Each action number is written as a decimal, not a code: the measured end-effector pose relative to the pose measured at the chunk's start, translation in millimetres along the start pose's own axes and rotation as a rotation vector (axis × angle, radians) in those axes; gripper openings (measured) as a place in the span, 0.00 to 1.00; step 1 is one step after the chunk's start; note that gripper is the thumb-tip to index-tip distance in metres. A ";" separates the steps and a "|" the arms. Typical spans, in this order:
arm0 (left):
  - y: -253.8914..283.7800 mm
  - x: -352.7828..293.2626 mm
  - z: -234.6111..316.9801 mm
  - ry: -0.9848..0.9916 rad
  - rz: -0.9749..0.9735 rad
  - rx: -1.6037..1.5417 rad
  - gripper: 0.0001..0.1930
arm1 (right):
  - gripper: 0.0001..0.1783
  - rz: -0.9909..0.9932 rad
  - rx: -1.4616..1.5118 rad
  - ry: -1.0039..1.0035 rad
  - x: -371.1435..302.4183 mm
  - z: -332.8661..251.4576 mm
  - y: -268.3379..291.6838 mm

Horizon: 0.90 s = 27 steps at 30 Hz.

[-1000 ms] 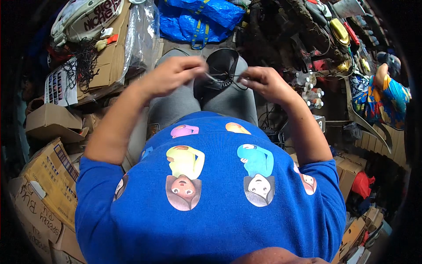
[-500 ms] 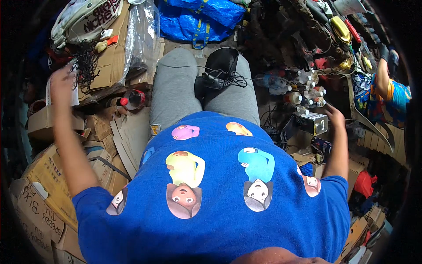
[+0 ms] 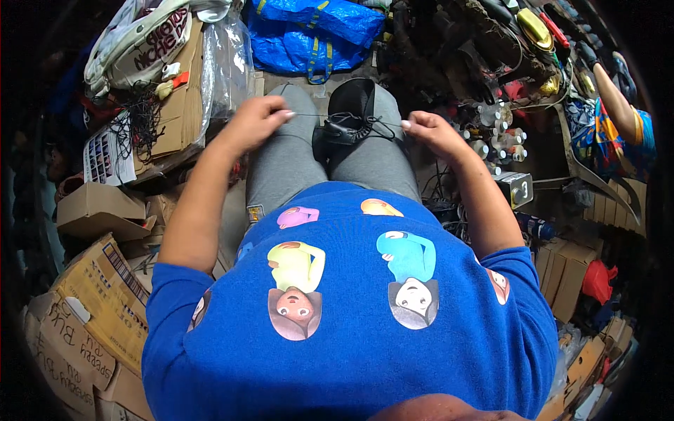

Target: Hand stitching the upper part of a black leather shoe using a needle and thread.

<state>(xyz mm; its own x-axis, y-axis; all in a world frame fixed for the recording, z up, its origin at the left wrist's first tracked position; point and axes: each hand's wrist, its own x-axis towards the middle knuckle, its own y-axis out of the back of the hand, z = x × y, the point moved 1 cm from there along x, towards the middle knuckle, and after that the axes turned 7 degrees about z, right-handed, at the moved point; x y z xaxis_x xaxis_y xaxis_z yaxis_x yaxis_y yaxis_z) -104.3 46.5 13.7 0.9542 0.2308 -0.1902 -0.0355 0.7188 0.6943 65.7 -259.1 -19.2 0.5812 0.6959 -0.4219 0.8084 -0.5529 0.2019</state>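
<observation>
Over on the left, the left hand (image 3: 258,123) pinches a dark lace (image 3: 309,114), stretched toward the black shoe upper (image 3: 357,105) lying mostly on the right thigh (image 3: 386,158), between the 2 hands. The right hand (image 3: 433,133), well apart, seems pinched on lace too. I'd judge they're drawing it out; the next move calls for even tension.

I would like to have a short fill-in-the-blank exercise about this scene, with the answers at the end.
1. The left hand holds one dark lace strand, and the ____ hand holds another.
2. The black laced piece lies on trousers coloured ____.
3. The large bag with yellow straps is ____.
4. The white bag is on the person's ____ side.

Missing words: right; grey; blue; left.
</observation>
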 end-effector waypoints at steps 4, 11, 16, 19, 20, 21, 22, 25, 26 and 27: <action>58.4 -42.0 -76.1 0.143 0.184 -0.159 0.11 | 0.16 0.210 0.131 -0.046 -21.9 22.8 54.6; 83.7 -49.8 -66.4 0.026 0.711 0.027 0.13 | 0.11 0.440 -0.095 -0.143 -43.3 92.1 121.1; 20.5 8.4 22.2 -0.313 0.424 0.052 0.21 | 0.19 0.296 -0.368 0.225 -9.6 6.0 44.5; -34.3 42.3 57.7 -0.485 0.095 -0.023 0.25 | 0.11 0.153 -0.256 0.286 11.5 -33.4 1.6; -46.3 54.4 62.7 -0.430 0.004 -0.036 0.25 | 0.08 0.119 -0.228 0.286 17.1 -35.9 -3.7; -50.6 63.0 64.1 -0.430 0.007 -0.033 0.25 | 0.06 0.077 -0.197 0.292 23.6 -37.3 -7.6; -54.9 72.3 65.4 -0.405 -0.050 0.027 0.24 | 0.06 0.078 -0.195 0.290 29.7 -34.3 -7.8; -56.8 83.8 70.6 -0.354 -0.194 0.127 0.21 | 0.06 0.063 -0.364 0.406 37.2 -29.3 -10.3; -56.4 85.1 72.2 -0.330 -0.281 0.166 0.20 | 0.05 0.053 -0.387 0.465 35.9 -29.4 -11.2; -57.0 86.4 72.4 -0.329 -0.281 0.166 0.20 | 0.05 0.044 -0.411 0.525 34.8 -29.8 -12.2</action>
<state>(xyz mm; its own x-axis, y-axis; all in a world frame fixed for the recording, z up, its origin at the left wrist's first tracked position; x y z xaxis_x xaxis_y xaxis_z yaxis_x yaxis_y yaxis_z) 1.7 -22.0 7.9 0.9645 -0.1978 -0.1750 0.2605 0.6026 0.7543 78.8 -214.6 -10.0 0.4984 0.8649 0.0594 0.6924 -0.4383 0.5732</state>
